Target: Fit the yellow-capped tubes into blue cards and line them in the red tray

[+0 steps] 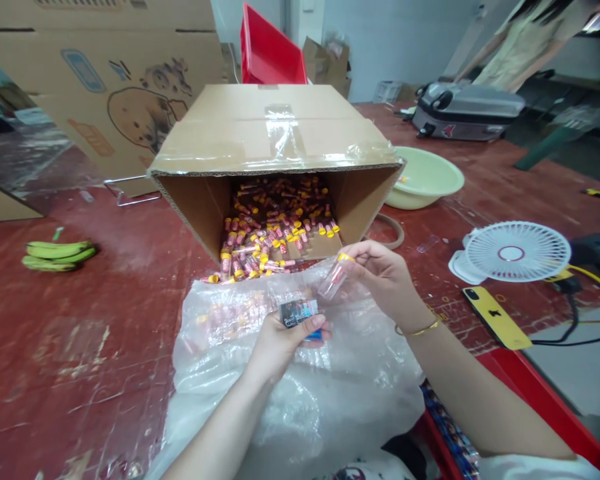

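My left hand (280, 340) is closed on a small dark printed packet (299, 313), held over a crumpled clear plastic bag (300, 387). My right hand (380, 273) pinches a small clear tube with a yellow cap (336, 275), tilted toward the packet. Just beyond both hands a cardboard box (275, 133) lies on its side with its mouth facing me. Many small red tubes with yellow caps (275, 233) fill it and spill out onto the red floor.
A pale green basin (425, 177) sits right of the box. A white fan (515, 252) and a yellow phone (495, 317) lie at the right, bananas (57, 255) at the left. A red crate (530, 393) is near my right arm. Another person (530, 40) stands at the far right.
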Demonstrator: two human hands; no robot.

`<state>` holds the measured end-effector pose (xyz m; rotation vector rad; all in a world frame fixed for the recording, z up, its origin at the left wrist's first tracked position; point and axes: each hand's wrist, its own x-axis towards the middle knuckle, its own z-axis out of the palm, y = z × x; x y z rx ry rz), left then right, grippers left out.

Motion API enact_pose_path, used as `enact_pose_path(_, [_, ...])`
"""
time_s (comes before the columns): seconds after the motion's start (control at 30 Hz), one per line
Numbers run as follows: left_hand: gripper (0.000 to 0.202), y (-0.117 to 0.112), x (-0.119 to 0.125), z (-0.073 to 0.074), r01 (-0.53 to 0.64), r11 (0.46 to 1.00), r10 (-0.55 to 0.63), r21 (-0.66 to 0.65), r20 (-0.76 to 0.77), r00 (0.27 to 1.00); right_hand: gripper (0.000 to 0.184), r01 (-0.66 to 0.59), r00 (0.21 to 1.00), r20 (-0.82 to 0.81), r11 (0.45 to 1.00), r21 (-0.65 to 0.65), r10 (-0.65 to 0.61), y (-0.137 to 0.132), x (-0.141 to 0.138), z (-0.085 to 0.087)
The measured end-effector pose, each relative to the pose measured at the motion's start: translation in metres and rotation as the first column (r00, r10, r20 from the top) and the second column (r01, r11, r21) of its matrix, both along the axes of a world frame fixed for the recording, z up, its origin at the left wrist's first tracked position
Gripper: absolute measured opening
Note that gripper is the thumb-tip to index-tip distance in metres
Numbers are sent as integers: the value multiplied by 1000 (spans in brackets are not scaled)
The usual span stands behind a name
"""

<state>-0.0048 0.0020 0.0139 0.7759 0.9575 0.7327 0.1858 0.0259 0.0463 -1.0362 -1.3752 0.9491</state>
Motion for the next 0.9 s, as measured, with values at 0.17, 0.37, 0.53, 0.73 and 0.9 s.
enact_pose_path(0.17, [29, 2, 0, -5, 23, 999, -19, 46, -87, 996, 13, 11, 991, 132, 992, 122, -27, -8, -1, 7])
enact_pose_path(0.37, [27, 2, 2, -7, 67, 993, -59, 97, -85, 995, 22, -213, 977, -82, 928, -307, 197, -15, -13, -2])
enact_pose_path(0.53, [33, -1, -2, -8, 75, 995, -71, 67, -53, 996, 24, -132, 986, -144, 933, -334, 88, -14, -10, -9])
enact_pose_path(0.73, [25, -1, -4, -16, 13, 999, -10, 42, -62, 998, 15, 67, 995, 78, 997, 42, -70, -14, -2, 1])
enact_pose_path(0.9, [37, 0, -1, -15, -44, 999, 45, 14, -52, 998, 10, 60, 927, 333, 943, 327, -174, -18, -4, 11])
